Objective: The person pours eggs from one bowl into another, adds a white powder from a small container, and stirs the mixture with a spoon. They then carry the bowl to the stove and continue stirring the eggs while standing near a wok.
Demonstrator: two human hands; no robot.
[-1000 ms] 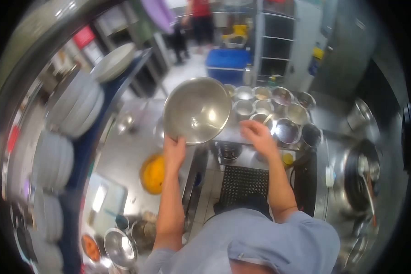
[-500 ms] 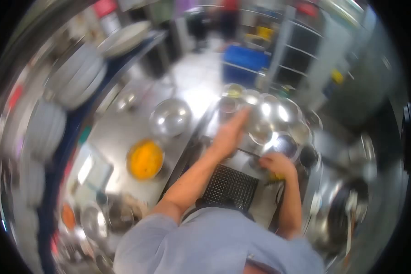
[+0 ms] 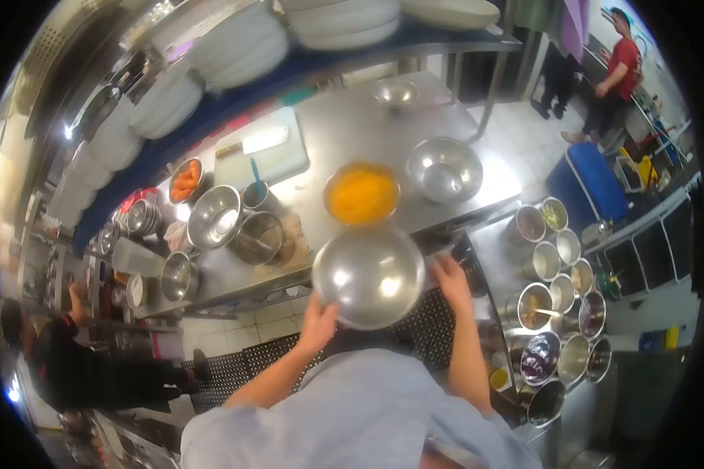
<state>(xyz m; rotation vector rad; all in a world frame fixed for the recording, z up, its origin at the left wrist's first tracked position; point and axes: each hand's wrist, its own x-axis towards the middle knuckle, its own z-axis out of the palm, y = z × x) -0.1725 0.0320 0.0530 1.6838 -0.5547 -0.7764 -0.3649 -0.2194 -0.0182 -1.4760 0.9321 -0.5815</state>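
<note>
A wide, shiny metal bowl [image 3: 369, 277] is held in front of me, over the gap between the two counters. My left hand [image 3: 318, 322] grips its near left rim, with the thumb against the metal. Close to its right edge is my right hand [image 3: 451, 283], fingers loosely apart and seemingly just off the rim. Just beyond the held bowl, a bowl of shredded orange food [image 3: 361, 194] stands on the steel counter [image 3: 289, 191]. An empty metal bowl [image 3: 444, 170] sits to the right of that one.
A cutting board [image 3: 285, 160] with a cleaver [image 3: 254, 143] lies on the counter, near a bowl of carrots [image 3: 185, 180]. Several filled metal containers [image 3: 540, 356] stand at the right. White dishes [image 3: 238, 47] line the shelf above. One person [image 3: 94, 363] is at left, another [image 3: 619, 74] at far right.
My view has turned left toward the steel counter. My left hand has come back from the containers and now holds the wide metal bowl; my right hand has moved beside it.
</note>
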